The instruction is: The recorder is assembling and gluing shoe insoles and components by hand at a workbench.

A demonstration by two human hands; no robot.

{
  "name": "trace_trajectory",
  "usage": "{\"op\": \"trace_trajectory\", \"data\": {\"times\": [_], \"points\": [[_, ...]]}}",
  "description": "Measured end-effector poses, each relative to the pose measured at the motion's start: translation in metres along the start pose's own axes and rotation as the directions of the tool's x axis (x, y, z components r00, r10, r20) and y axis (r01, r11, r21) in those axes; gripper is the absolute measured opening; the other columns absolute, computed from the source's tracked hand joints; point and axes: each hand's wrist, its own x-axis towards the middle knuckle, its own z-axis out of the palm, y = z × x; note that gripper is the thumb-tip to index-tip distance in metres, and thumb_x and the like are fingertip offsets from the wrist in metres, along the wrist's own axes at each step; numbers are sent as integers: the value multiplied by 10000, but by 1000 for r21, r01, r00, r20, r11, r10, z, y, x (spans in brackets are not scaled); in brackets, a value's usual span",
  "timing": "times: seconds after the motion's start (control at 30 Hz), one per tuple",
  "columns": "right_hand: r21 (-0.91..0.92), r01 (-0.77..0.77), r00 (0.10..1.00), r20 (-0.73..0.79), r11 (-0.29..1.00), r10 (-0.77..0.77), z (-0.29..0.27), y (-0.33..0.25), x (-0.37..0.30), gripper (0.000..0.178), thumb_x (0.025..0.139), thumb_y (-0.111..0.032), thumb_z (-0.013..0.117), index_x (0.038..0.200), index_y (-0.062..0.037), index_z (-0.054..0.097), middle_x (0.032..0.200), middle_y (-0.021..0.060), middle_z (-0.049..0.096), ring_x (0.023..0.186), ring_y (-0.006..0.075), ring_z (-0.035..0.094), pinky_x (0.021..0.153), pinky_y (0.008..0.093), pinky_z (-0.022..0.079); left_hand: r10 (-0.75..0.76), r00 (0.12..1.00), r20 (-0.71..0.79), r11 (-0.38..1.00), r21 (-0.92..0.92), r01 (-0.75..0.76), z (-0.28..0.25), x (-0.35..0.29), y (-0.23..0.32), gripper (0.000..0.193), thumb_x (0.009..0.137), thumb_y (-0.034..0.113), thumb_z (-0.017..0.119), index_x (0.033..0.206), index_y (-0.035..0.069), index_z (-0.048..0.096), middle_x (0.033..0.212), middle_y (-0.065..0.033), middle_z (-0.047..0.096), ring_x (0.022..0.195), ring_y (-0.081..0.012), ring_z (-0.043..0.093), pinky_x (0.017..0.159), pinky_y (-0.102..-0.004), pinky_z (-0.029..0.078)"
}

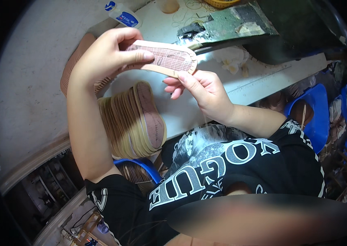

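Over the table I hold a shoe insole (167, 58) with both hands. Its face is pinkish brown with pale grid lines, and a beige edging is folded over its rim, pleated round the rounded end. My left hand (114, 53) grips the other end, thumb flat on the face; that end is partly hidden by the hand. My right hand (204, 90) pinches the edging near the rounded end between thumb and forefinger. Below the left hand, a row of insoles (153, 117) stands packed on edge. More brown insoles (73, 67) fan out behind my left wrist.
A green machine (235, 26) stands at the table's far side, beside pale scraps (233, 61). A white and blue bottle (122, 15) and a yellow basket (220, 3) sit at the back. Ruler markings (259, 78) run along the table. A blue plastic container (315, 117) stands right.
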Motion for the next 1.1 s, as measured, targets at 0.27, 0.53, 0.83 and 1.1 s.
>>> {"op": "trace_trajectory", "data": {"times": [0.27, 0.53, 0.83, 1.1], "points": [[130, -302, 952, -16, 944, 307, 10, -27, 19, 485, 1010, -362, 396, 1132, 82, 547, 985, 172, 671, 757, 180, 688, 611, 242, 546, -61, 963, 264, 986, -132, 99, -28, 59, 1, 249, 737, 177, 777, 798, 33, 582, 646, 17, 543, 533, -41, 487, 424, -202, 345], [170, -452, 892, 83, 876, 444, -5, -42, 24, 520, 1017, -374, 357, 1168, 89, 541, 971, 201, 676, 708, 178, 686, 573, 243, 567, -107, 984, 145, 970, -201, 135, -9, 10, -23, 233, 862, 257, 686, 831, 55, 576, 733, 44, 572, 648, -20, 497, 565, -181, 396], [-379, -343, 831, 304, 860, 465, -13, -1, -37, 470, 914, -310, 622, 1238, 16, 526, 1098, 140, 633, 985, 187, 620, 855, 325, 497, -286, 927, -243, 587, -809, -31, 99, -75, -85, 156, 958, 179, 525, 1045, 49, 521, 954, -26, 573, 859, -94, 556, 793, -242, 464], [-934, -80, 934, 52, 348, 355, -26, 49, -13, 703, 793, -224, 732, 1363, -1, 387, 1253, 185, 522, 1155, 256, 510, 963, 395, 412, 135, 629, -766, 742, 498, 448, 162, -76, -103, 344, 842, 258, 655, 1053, 8, 550, 1025, -125, 522, 983, -281, 504, 865, -422, 407]]}}
